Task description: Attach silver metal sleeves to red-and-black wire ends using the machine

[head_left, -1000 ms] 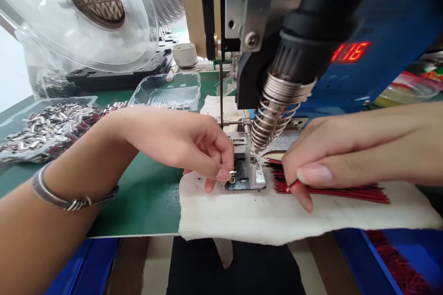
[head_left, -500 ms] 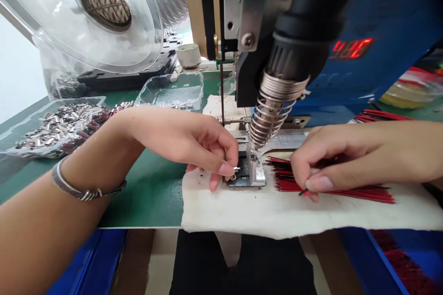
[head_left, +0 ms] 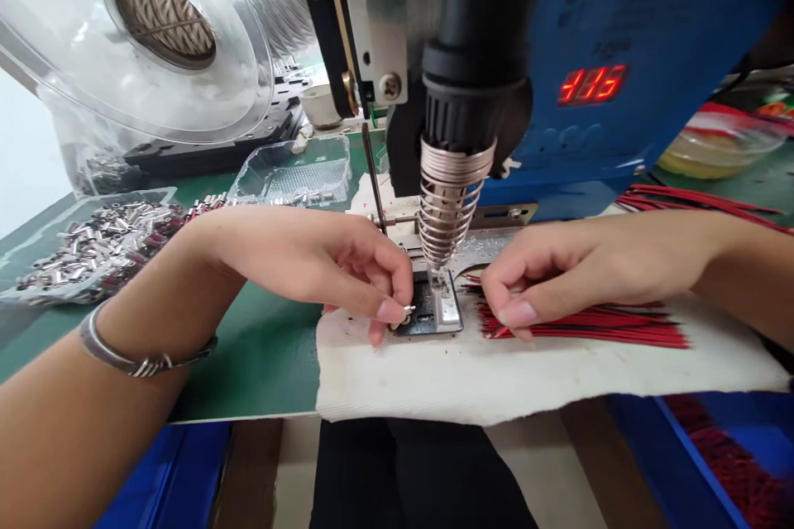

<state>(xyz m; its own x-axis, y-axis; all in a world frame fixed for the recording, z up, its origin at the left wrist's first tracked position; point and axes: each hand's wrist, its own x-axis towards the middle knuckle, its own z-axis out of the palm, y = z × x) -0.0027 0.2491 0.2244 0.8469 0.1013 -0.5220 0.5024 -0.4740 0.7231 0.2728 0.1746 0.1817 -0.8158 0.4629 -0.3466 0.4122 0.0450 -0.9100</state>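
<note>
My left hand (head_left: 335, 264) pinches a small silvery metal connector (head_left: 408, 312) between thumb and fingertips, just left of the upright metal block (head_left: 445, 306) on its dark base plate. On the other side of that block, my right hand (head_left: 571, 269) is closed on a thin red-and-black wire (head_left: 496, 333), whose tip pokes out below the thumb. Under the right hand lies a bundle of red and black wires (head_left: 633, 332) on a white cloth (head_left: 484, 372). A soldering iron with a coiled spring guard (head_left: 452, 198) points down at the top of the block.
A blue machine (head_left: 576, 149) with a lit red display stands behind. At left sit a plastic tray of metal connectors (head_left: 112, 244), a clear plastic tray (head_left: 298, 169) and a round fume hood (head_left: 236, 74). Blue bins (head_left: 688, 446) are below the green table edge.
My right hand has moved left with the wire, closer to the metal block. The view has turned slightly, shifting the machine left. My left hand keeps its pinch on the connector.
</note>
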